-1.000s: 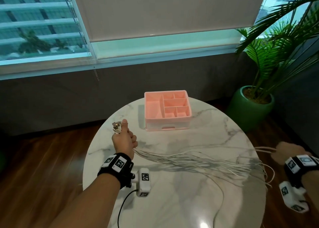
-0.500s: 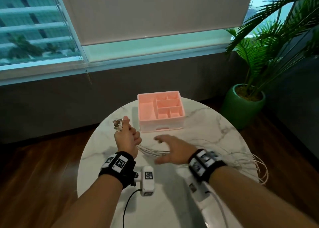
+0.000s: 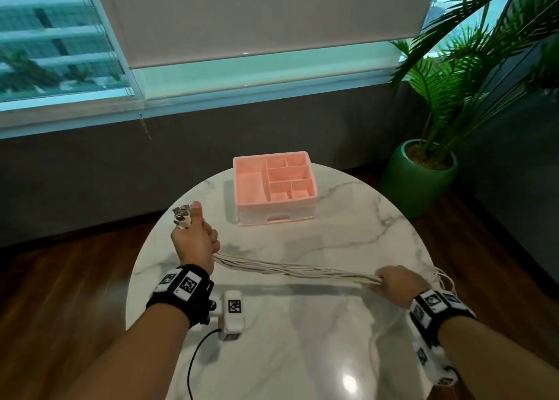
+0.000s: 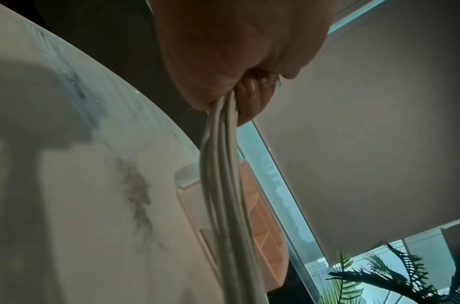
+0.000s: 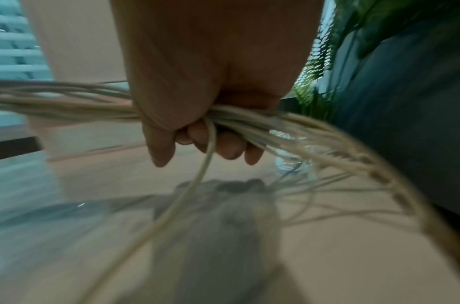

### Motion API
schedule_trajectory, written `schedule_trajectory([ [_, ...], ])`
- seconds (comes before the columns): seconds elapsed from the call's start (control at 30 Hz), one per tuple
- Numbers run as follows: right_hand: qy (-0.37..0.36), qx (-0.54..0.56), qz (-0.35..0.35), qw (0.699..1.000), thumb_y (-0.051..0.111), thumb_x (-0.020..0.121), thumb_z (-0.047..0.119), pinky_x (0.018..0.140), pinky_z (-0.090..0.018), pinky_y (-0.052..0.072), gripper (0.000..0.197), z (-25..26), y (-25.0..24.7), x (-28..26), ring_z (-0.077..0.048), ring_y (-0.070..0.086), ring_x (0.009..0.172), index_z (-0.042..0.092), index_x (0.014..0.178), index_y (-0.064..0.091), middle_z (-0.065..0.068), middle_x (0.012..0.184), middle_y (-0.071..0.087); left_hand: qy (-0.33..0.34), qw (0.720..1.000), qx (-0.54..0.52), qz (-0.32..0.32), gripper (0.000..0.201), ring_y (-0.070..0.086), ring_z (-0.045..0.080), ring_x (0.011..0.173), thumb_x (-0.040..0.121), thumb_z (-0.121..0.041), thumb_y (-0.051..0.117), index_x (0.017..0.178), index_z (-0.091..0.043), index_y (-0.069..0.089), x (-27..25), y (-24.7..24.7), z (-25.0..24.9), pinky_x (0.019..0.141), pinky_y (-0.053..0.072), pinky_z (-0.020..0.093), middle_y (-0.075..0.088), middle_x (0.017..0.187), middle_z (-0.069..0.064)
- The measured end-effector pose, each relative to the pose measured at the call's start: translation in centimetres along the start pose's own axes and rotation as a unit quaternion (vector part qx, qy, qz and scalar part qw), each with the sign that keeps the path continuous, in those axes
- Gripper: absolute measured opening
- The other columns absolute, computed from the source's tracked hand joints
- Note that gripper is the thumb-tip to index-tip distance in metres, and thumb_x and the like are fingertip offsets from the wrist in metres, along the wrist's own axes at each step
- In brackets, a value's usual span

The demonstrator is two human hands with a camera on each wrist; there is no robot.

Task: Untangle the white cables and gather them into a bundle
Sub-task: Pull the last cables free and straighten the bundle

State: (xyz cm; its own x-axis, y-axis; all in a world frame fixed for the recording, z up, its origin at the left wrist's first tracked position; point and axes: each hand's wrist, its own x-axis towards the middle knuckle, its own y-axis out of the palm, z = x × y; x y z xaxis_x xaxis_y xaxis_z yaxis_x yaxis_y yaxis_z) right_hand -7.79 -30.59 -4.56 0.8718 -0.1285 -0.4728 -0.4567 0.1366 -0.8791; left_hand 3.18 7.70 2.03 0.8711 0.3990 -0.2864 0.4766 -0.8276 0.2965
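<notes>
Several white cables [image 3: 296, 269] stretch in one strand across the marble table [image 3: 348, 236] between my two hands. My left hand [image 3: 195, 241] grips them in a fist at the left, with their metal plugs [image 3: 181, 216] sticking out above my thumb. In the left wrist view the white cables [image 4: 223, 185] run down out of the curled fingers [image 4: 252, 102]. My right hand [image 3: 397, 283] grips the same strand at the table's right edge. In the right wrist view the fingers [image 5: 223, 144] are curled round the white cables [image 5: 288, 127], and loose ends trail off to the right.
A pink compartment organiser [image 3: 275, 188] stands at the back of the round table. A potted palm [image 3: 423, 175] is on the floor at the right. One cable loop [image 3: 375, 342] hangs down past the table's front right. Wooden floor surrounds the table.
My right hand came in next to the left hand, took hold of the cables and slid right along them, drawing them into one tight strand. The left hand stayed put.
</notes>
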Motion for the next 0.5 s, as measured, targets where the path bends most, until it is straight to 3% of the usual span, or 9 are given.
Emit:
schedule_trajectory([
  [0.1, 0.043, 0.046, -0.015, 0.998, 0.061, 0.092, 0.051, 0.072, -0.033, 0.049, 0.032, -4.0, -2.7, -1.0, -0.022, 0.062, 0.08, 0.025, 0.073, 0.057, -0.001, 0.081, 0.064, -0.006, 1.0, 0.028, 0.007, 0.042, 0.025, 0.01, 0.04, 0.099, -0.041, 0.062, 0.069, -0.021, 0.04, -0.1, 0.5, 1.2, 0.041, 0.021, 0.02, 0.033, 0.052, -0.006],
  [0.2, 0.076, 0.095, -0.068, 0.99, 0.064, 0.09, 0.034, 0.077, -0.04, 0.055, 0.015, -6.7, -6.8, -1.5, -0.022, 0.063, 0.082, 0.025, 0.077, 0.065, -0.002, 0.085, 0.067, 0.001, 0.997, 0.067, 0.041, 0.034, 0.028, 0.011, 0.041, 0.098, -0.038, 0.064, 0.075, -0.02, 0.047, -0.6, 1.2, 2.6, 0.042, 0.023, 0.021, 0.036, 0.053, -0.005],
  [0.37, 0.085, 0.055, -0.251, 0.963, 0.061, 0.092, 0.025, 0.068, -0.036, 0.044, 0.018, -6.9, -14.8, -1.0, -0.027, 0.057, 0.07, 0.018, 0.076, 0.057, -0.003, 0.07, 0.057, 0.0, 0.989, 0.106, 0.1, 0.042, 0.024, 0.011, 0.041, 0.099, -0.034, 0.064, 0.069, -0.021, 0.038, -1.5, 2.0, 4.1, 0.042, 0.022, 0.018, 0.029, 0.055, 0.0],
  [0.5, 0.039, 0.046, -0.427, 0.902, 0.061, 0.093, 0.04, 0.076, -0.043, 0.042, 0.032, -4.6, -18.1, 0.4, -0.034, 0.056, 0.077, 0.015, 0.075, 0.058, -0.005, 0.072, 0.053, -0.007, 0.989, 0.119, 0.089, 0.043, 0.024, 0.011, 0.041, 0.099, -0.034, 0.064, 0.067, -0.021, 0.039, -0.9, 1.0, 3.3, 0.042, 0.02, 0.019, 0.028, 0.057, 0.001],
])
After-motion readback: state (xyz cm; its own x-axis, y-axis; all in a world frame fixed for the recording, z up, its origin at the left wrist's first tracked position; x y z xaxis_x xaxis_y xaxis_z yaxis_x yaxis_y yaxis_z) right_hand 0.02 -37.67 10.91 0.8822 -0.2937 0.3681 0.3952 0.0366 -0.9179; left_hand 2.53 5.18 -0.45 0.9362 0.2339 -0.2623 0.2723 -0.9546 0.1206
